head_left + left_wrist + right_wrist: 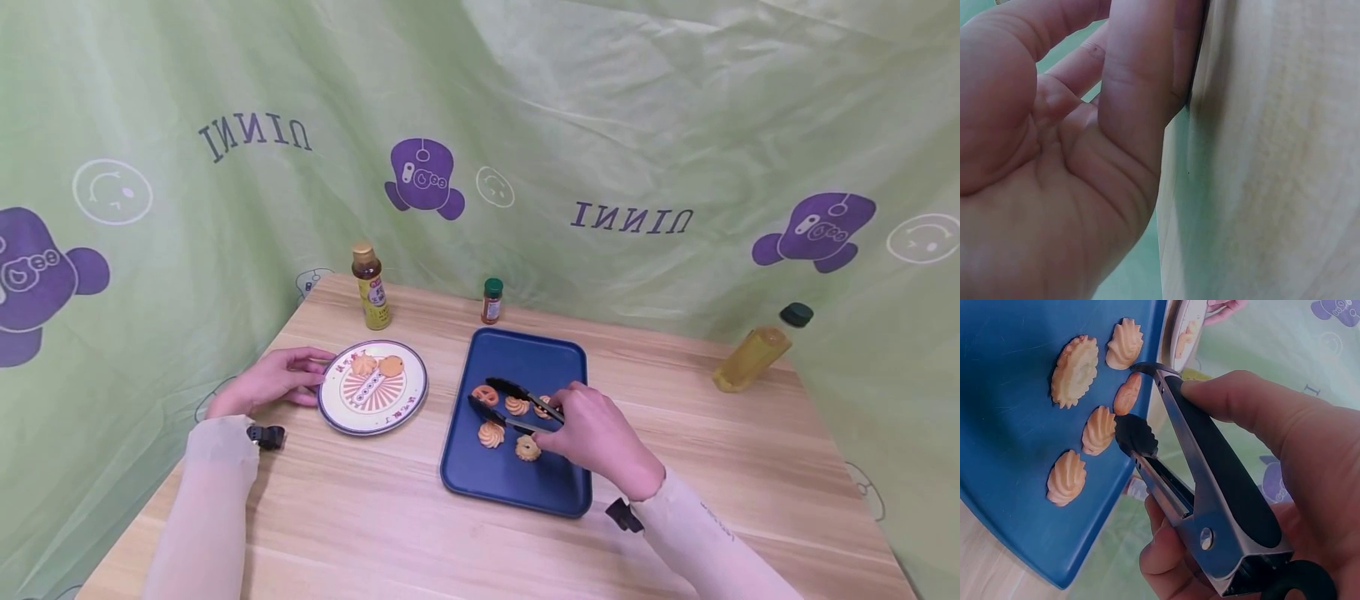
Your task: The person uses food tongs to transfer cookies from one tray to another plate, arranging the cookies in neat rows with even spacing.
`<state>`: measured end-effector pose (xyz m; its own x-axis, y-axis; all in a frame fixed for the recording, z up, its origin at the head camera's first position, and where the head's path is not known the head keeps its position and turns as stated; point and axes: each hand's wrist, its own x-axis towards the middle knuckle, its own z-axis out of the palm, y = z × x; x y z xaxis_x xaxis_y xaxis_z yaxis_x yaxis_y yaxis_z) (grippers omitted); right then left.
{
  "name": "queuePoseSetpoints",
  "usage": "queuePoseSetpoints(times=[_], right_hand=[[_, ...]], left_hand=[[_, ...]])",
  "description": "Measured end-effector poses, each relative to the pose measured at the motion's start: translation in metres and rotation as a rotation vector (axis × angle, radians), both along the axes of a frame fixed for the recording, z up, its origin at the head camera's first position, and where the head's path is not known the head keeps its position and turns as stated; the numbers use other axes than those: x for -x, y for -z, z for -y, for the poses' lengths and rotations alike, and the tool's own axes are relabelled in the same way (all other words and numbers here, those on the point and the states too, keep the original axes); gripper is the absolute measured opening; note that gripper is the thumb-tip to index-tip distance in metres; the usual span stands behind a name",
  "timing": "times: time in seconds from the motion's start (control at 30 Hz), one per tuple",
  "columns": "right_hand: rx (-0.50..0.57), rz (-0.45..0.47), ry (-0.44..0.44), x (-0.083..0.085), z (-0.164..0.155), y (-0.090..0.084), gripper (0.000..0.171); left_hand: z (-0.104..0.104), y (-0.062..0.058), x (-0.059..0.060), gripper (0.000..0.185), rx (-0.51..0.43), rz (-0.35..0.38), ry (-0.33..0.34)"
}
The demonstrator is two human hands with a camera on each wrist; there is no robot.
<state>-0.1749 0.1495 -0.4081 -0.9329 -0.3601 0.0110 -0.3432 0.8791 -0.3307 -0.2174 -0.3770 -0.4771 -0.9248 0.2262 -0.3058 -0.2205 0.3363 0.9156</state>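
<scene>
Five cookies (516, 406) sit on the blue tray (517, 492), right by the tongs (513, 400) gripped in the right hand (600, 437), tips open over them. Left hand (270, 381) rests relaxed, fingertips touching the plate (372, 417) rim.

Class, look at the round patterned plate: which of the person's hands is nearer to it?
Left. The left hand rests at the plate's left rim, while the right hand holds tongs over the blue tray.

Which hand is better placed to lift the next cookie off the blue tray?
Right. The right hand already grips the tongs, their tips open over the cookies on the blue tray. The left hand rests at the plate rim, away from the tray.
</scene>
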Motion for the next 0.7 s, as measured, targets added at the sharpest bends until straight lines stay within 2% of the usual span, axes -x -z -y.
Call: queuePoseSetpoints(times=[0.7], right_hand=[[-0.004, 0.012, -0.021, 0.0041, -0.0012, -0.0069, 0.046]], left_hand=[[-0.0013, 0.002, 0.001, 0.062, 0.011, 0.001, -0.015]])
